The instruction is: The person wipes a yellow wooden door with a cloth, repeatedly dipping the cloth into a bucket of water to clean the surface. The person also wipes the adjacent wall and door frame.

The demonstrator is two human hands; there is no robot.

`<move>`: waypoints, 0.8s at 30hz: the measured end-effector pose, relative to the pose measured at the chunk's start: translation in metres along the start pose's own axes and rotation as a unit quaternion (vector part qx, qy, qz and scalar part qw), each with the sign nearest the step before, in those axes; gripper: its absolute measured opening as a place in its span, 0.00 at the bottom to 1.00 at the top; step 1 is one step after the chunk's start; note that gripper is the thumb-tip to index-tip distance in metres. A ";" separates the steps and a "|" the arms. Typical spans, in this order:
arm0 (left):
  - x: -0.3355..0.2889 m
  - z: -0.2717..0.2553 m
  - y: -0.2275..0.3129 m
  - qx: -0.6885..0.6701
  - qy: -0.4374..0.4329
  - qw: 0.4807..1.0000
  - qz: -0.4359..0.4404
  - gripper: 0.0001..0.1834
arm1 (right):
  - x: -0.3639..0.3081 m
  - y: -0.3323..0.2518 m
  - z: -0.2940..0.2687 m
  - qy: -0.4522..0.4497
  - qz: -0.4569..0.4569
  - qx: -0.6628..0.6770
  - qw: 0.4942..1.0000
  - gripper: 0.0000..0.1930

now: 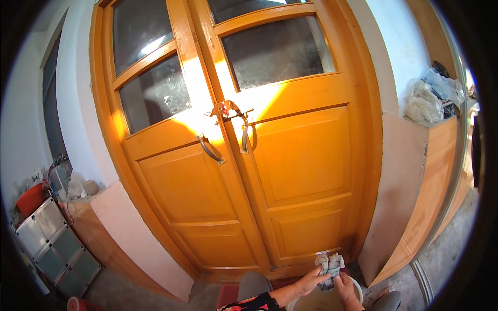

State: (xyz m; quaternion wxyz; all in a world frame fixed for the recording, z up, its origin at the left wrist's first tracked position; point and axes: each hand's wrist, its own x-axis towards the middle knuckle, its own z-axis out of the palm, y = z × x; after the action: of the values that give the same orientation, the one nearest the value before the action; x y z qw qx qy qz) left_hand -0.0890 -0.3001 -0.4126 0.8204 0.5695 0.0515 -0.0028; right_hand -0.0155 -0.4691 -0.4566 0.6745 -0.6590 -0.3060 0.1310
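Observation:
A crumpled grey cloth [330,267] is bunched between my two hands, low in the view. My left hand [309,280] grips it from the left side, fingers closed around it. From the right, my right hand [344,288] is closed on the same cloth. Both hands are above a pale bucket [359,292] with murky brownish water [322,301] in it. Just beyond the bucket stands an orange-yellow wooden double door [306,155], closed, with glass panes in its upper part. Sunlight falls across its middle.
Two metal pull handles [210,150] and a rusty latch [228,110] stick out from the door's middle. Plastic bags [426,101] lie on the right ledge. At left are a cabinet [57,249], an orange-red basin [31,199] and a red object [78,304] on the floor.

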 end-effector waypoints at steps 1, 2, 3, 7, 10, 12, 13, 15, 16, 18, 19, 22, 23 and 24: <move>0.001 0.000 -0.005 -0.001 -0.006 1.000 -0.013 0.27 | -0.001 -0.005 -0.001 -0.014 0.016 -0.017 1.000 0.17; 0.001 -0.003 -0.008 -0.002 -0.011 1.000 -0.025 0.27 | -0.003 -0.011 -0.002 -0.029 0.033 -0.034 0.998 0.15; 0.000 -0.003 -0.012 -0.042 0.007 0.999 -0.027 0.30 | -0.004 -0.016 -0.001 -0.044 0.049 -0.050 0.997 0.13; 0.001 -0.018 -0.017 0.044 0.032 0.997 -0.053 0.25 | -0.005 -0.038 0.001 -0.021 0.140 0.254 0.957 0.05; 0.001 -0.038 -0.024 0.014 0.086 0.994 -0.069 0.20 | -0.001 -0.052 -0.007 0.043 0.143 0.463 0.874 0.05; 0.003 -0.054 -0.036 0.071 0.143 0.985 -0.060 0.18 | 0.003 -0.058 -0.013 0.054 0.134 0.486 0.862 0.07; 0.002 -0.064 -0.044 0.079 0.168 0.981 -0.061 0.18 | 0.003 -0.061 -0.016 0.063 0.127 0.485 0.863 0.08; 0.002 -0.083 -0.060 0.108 0.190 0.974 -0.062 0.17 | 0.005 -0.066 -0.020 0.079 0.113 0.483 0.865 0.09; 0.002 -0.093 -0.069 0.089 0.191 0.976 -0.057 0.17 | 0.005 -0.068 -0.021 0.092 0.110 0.488 0.861 0.09; 0.001 -0.110 -0.086 0.050 0.195 0.978 -0.050 0.17 | 0.006 -0.072 -0.022 0.117 0.105 0.497 0.853 0.10; -0.001 -0.117 -0.094 0.061 0.221 0.970 -0.081 0.16 | 0.007 -0.074 -0.022 0.128 0.106 0.496 0.852 0.11; -0.003 -0.131 -0.113 0.231 0.292 0.922 -0.103 0.15 | 0.007 -0.078 -0.023 0.120 0.085 0.493 0.858 0.12; -0.003 -0.133 -0.118 0.224 0.284 0.923 -0.127 0.15 | 0.007 -0.078 -0.022 0.121 0.078 0.479 0.866 0.14; -0.003 -0.132 -0.124 0.216 0.276 0.924 -0.152 0.16 | 0.007 -0.078 -0.018 0.092 0.029 0.342 0.935 0.14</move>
State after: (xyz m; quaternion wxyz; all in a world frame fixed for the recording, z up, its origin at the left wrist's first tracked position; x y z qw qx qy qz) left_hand -0.1110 -0.2205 -0.5735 0.6203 0.6965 0.3602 0.0192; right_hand -0.0177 -0.4873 -0.3784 0.8801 -0.4064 -0.1599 0.1860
